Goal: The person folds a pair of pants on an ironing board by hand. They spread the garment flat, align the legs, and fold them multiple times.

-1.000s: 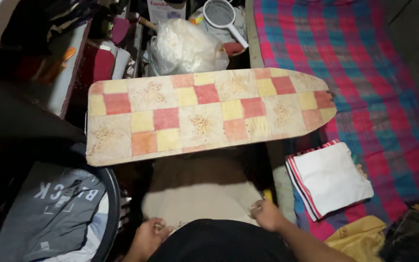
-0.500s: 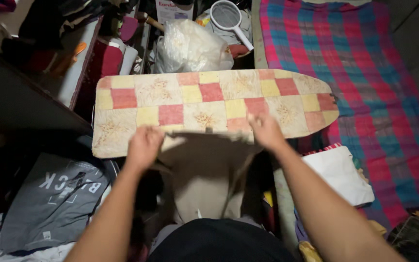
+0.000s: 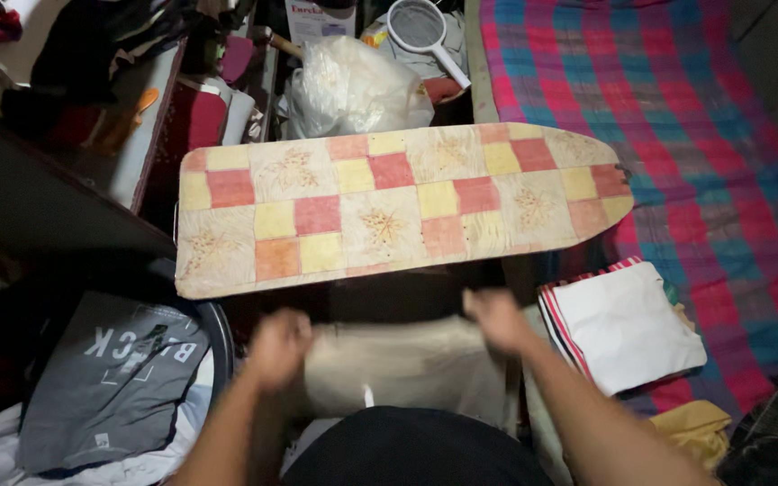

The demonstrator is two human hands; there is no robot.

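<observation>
Head view: beige cloth (image 3: 407, 364) stretched sideways between both hands.

long padded ironing board (image 3: 398, 207) checked in red, orange, yellow and cream squares, the cream ones with a tan leaf print. plain beige cloth (image 3: 407, 364) gripped at its top edge by left hand (image 3: 279, 346) and right hand (image 3: 494, 317), both blurred. woven bedspread (image 3: 677, 126) in pink, magenta and blue plaid. folded white cloth (image 3: 623, 324) with red and dark stripes on its edge. folded grey t-shirt (image 3: 119, 378) with white lettering, on pale laundry. crumpled yellow fabric (image 3: 691, 427) at lower right. translucent white plastic bag (image 3: 348, 85) behind the board. round white mesh racket (image 3: 420, 31) with white handle.
</observation>
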